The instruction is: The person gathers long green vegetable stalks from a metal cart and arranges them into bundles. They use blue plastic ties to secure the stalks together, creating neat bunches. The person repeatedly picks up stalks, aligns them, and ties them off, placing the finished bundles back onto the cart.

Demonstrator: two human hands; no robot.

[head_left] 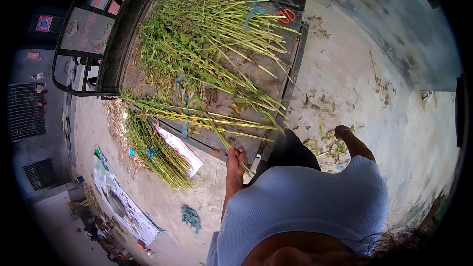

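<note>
My left hand (236,160) is closed around the cut end of a green plant stalk (215,127) at the near edge of the cart bed. The stalk's leafy upper part leans back over other stalks lying on the bed. My right hand (342,131) hangs low on the right, above leaf scraps on the ground; its fingers are too small and dark to read. A large heap of leafy stalks (197,34) covers much of the metal cart bed (241,66), cut ends toward the right. Red-handled scissors (287,16) lie at the bed's far right corner.
Left of the cart, a tied bundle of stalks (160,155) rests on the ground, partly over a white sheet (178,148). A crumpled blue-green cloth (190,218) and a white tarp (120,197) lie nearer. Leaf scraps (327,145) litter the concrete at right.
</note>
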